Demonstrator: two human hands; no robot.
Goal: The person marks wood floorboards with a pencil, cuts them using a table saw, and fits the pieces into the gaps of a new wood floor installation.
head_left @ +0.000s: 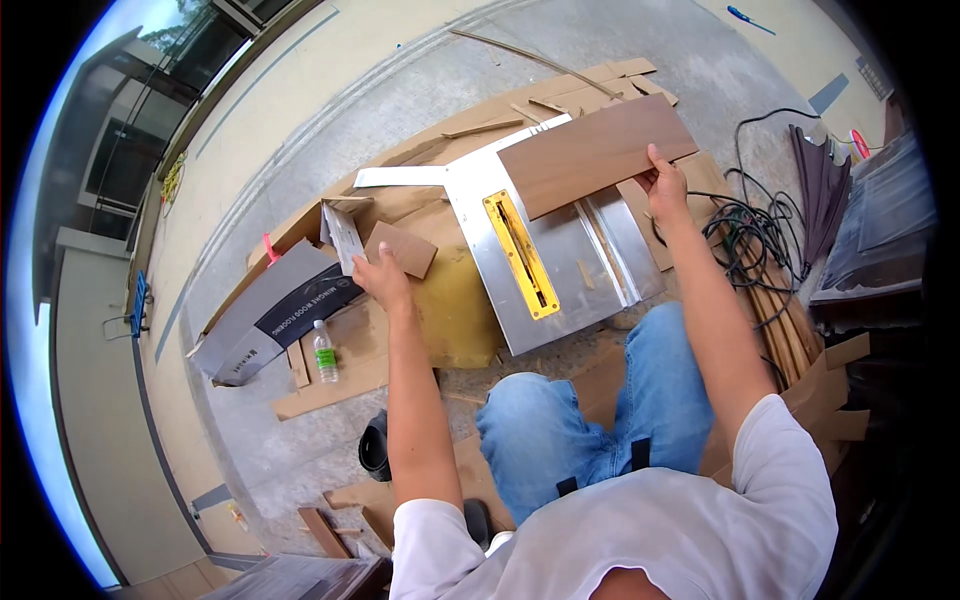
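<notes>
My right hand point(664, 188) is closed on the near edge of a long brown floorboard point(590, 158), its thumb on the upper face. The board lies slanted over the far right part of a table saw point(480, 240) with a grey metal top and a yellow slotted insert point(521, 255). Left of the saw, my left hand point(384, 280) is closed at the edge of a small brown board offcut point(408, 252). Its thumb shows against the offcut, while the other fingers are partly hidden beside an open cardboard flooring box point(290, 310).
A plastic water bottle point(325, 352) stands near the box. Cardboard sheets point(345, 392) and wood strips point(485, 128) lie around the saw. Tangled dark cables point(755, 235) and long wooden strips point(785, 330) are at the right. A black roll-like object point(374, 446) sits by my left forearm.
</notes>
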